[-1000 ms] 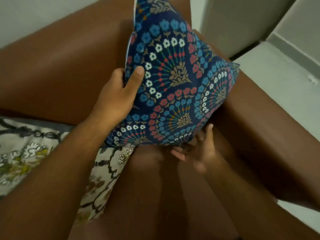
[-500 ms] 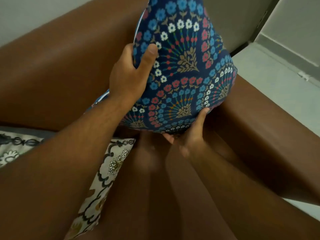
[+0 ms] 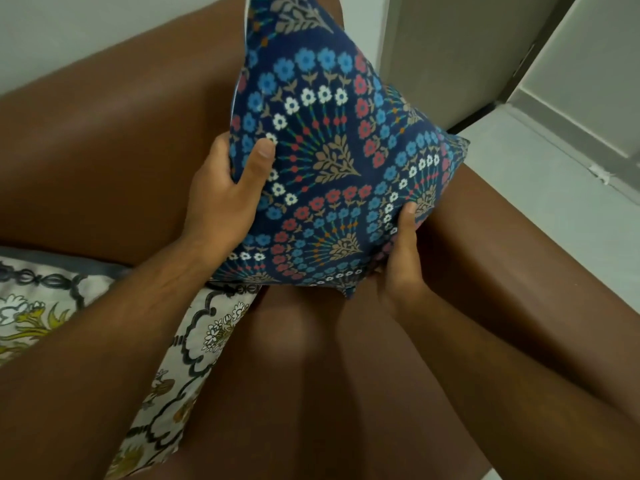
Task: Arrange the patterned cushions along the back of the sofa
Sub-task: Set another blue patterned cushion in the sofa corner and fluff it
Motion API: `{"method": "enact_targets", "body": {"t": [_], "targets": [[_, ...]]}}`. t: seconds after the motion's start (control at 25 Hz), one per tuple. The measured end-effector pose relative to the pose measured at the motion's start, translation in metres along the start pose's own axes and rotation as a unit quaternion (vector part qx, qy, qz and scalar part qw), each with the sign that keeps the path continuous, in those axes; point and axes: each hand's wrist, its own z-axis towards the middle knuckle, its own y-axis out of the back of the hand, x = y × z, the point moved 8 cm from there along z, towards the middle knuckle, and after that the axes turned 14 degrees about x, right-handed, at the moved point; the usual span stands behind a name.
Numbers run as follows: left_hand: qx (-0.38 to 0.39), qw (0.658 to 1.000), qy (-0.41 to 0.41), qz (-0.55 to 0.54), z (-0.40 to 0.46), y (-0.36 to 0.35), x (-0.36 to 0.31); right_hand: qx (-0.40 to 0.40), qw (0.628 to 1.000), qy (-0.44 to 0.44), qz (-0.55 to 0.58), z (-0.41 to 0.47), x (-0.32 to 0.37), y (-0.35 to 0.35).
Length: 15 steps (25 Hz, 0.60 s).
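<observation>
A dark blue cushion [image 3: 332, 161] with blue, red and white flower fans stands upright in the corner of the brown leather sofa [image 3: 104, 150], leaning toward its backrest. My left hand [image 3: 225, 195] grips the cushion's left edge, thumb on the front face. My right hand [image 3: 401, 258] holds its lower right corner from beneath. A white cushion [image 3: 194, 362] with black scrollwork and yellow-green flowers lies on the seat to the left, partly under my left forearm.
The sofa's right armrest [image 3: 502, 258] runs along the right side of the cushion. Beyond it lie a pale floor [image 3: 554, 188] and a grey door or wall panel [image 3: 450, 46]. Bare brown seat [image 3: 311, 393] shows between my forearms.
The blue cushion has come down a little and settled nearer the seat. My right hand has closed around its lower right corner; my left hand stays on the left edge.
</observation>
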Motion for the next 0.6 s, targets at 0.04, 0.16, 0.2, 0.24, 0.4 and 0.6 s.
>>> {"method": "enact_targets", "body": {"t": [0.04, 0.16, 0.2, 0.24, 0.4, 0.6], "targets": [[0.006, 1.000, 0.003, -0.012, 0.002, -0.005, -0.001, -0.011, 1.000, 0.023, -0.014, -0.002, 0.005, 0.004], [0.020, 0.999, 0.020, -0.027, 0.016, -0.024, -0.003, -0.019, 0.998, 0.059, -0.012, -0.004, 0.021, 0.022], [0.017, 0.999, 0.027, -0.026, 0.020, -0.027, -0.001, -0.012, 0.998, 0.058, -0.017, -0.003, 0.025, 0.023], [0.007, 0.999, 0.033, -0.020, 0.024, -0.025, 0.001, -0.008, 0.998, 0.053, -0.037, -0.003, 0.028, 0.023], [-0.056, 0.997, 0.001, 0.052, 0.008, -0.006, 0.009, -0.048, 0.993, 0.029, -0.100, -0.013, 0.010, 0.025], [-0.089, 0.973, -0.066, 0.205, -0.001, -0.035, -0.009, -0.056, 0.997, 0.009, -0.047, -0.010, -0.025, 0.005]]}}
